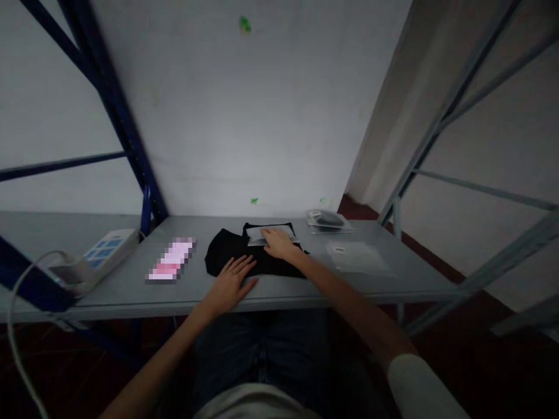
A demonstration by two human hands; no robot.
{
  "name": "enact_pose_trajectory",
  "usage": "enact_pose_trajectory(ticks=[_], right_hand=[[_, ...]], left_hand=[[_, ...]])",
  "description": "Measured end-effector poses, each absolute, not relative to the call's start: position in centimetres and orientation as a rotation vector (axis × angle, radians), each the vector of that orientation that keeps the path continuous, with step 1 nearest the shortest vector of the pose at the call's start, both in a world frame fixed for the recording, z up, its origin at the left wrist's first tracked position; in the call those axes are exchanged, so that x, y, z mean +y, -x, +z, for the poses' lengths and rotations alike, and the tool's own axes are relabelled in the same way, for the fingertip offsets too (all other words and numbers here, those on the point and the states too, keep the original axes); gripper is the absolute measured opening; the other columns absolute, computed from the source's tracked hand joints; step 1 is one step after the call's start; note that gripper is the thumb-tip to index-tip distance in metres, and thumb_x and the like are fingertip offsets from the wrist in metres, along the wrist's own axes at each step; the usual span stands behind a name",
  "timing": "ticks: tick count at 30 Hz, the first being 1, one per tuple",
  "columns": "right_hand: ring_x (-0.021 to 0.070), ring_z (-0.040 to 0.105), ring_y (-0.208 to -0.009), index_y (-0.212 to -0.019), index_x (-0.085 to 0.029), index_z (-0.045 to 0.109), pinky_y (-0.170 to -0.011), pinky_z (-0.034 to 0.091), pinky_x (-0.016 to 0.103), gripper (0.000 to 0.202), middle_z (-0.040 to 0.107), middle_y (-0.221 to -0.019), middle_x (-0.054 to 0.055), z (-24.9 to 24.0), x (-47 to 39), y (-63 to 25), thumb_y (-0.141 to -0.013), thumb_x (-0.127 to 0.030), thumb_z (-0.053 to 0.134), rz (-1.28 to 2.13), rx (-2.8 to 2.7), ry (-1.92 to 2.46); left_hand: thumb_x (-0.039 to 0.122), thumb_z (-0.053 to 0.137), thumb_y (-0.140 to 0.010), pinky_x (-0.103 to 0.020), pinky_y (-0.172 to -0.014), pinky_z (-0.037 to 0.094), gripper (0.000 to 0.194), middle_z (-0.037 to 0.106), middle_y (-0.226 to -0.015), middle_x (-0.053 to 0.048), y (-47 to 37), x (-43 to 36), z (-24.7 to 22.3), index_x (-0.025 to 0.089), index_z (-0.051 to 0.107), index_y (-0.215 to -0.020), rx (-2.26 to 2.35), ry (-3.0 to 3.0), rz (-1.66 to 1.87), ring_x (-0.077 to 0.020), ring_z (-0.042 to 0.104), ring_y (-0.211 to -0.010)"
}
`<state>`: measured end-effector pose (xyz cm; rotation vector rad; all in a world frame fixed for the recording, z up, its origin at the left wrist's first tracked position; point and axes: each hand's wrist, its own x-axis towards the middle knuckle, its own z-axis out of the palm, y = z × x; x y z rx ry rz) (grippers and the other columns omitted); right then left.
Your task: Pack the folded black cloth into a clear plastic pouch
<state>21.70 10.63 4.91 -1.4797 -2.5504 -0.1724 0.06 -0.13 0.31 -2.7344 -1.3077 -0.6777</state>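
Note:
A black cloth item (225, 247) lies spread on the grey shelf top in front of me. My left hand (231, 282) rests with its fingers spread over the lower left edge of the cloth and holds nothing. On the upper part of the cloth is a flat white sheet (257, 233). My right hand (278, 242) reaches across the cloth and touches this sheet. Its fingertips lie around the sheet's middle, but whether they pinch it is too small to tell.
A clear plastic bag (358, 258) lies flat at the right, with packed bags (327, 221) behind it. A blurred phone (172, 260) and a white box (107, 253) with a cable are at the left. Blue posts (126, 134) and the wall bound the shelf.

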Motion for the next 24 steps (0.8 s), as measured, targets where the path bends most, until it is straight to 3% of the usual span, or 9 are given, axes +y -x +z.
enact_pose_trajectory(ticks=[8, 11, 15, 20, 24], right_hand=[[0.0269, 0.06, -0.124, -0.136, -0.015, 0.058, -0.106, 0.044, 0.039, 0.043, 0.067, -0.134, 0.014, 5.6, 10.1, -22.6, -0.096, -0.009, 0.044, -0.239, -2.584, 1.418], [0.0259, 0.061, -0.124, -0.141, -0.018, 0.055, -0.106, 0.045, 0.039, 0.045, 0.065, -0.137, 0.012, 7.6, 10.7, -24.9, -0.099, -0.013, 0.044, -0.272, -2.524, 1.417], [0.0278, 0.058, -0.128, -0.149, -0.013, 0.047, -0.108, 0.045, 0.041, 0.052, 0.06, -0.145, 0.014, 12.5, 13.5, -31.7, -0.097, -0.015, 0.045, -0.319, -2.183, 1.601], [0.0231, 0.046, -0.14, -0.152, -0.014, 0.045, -0.12, 0.031, 0.041, 0.06, 0.052, -0.154, 0.011, 15.6, 16.1, -40.6, -0.093, -0.008, 0.04, -0.466, -1.951, 1.671], [0.0256, 0.037, -0.148, -0.156, -0.012, 0.041, -0.123, 0.022, 0.048, 0.066, 0.044, -0.159, 0.015, 11.7, 15.8, -42.6, -0.091, -0.006, 0.034, -0.473, -1.877, 1.808]], left_hand=[[0.052, 0.044, -0.104, -0.055, -0.124, 0.031, 0.052, 0.051, -0.156, -0.009, -0.1, -0.2, 0.5, 0.022, 0.054, -0.146, -1.332, 2.735, -0.639, -0.027, 0.043, -0.148], [0.052, 0.043, -0.104, -0.055, -0.124, 0.031, 0.053, 0.05, -0.156, -0.009, -0.1, -0.1, 0.4, 0.022, 0.053, -0.147, -1.334, 2.726, -0.638, -0.0269, 0.042, -0.148], [0.052, 0.043, -0.104, -0.055, -0.123, 0.032, 0.052, 0.049, -0.157, -0.009, 0.0, -0.2, 0.3, 0.023, 0.052, -0.147, -1.325, 2.736, -0.669, -0.0271, 0.043, -0.147], [0.053, 0.042, -0.105, -0.055, -0.124, 0.03, 0.054, 0.049, -0.157, -0.009, 0.0, -0.2, 0.3, 0.023, 0.051, -0.149, -1.335, 2.736, -0.668, -0.027, 0.042, -0.148], [0.053, 0.042, -0.104, -0.054, -0.124, 0.03, 0.053, 0.049, -0.157, -0.009, 0.1, 0.0, 0.0, 0.024, 0.052, -0.148, -1.325, 2.727, -0.684, -0.0268, 0.042, -0.148]])
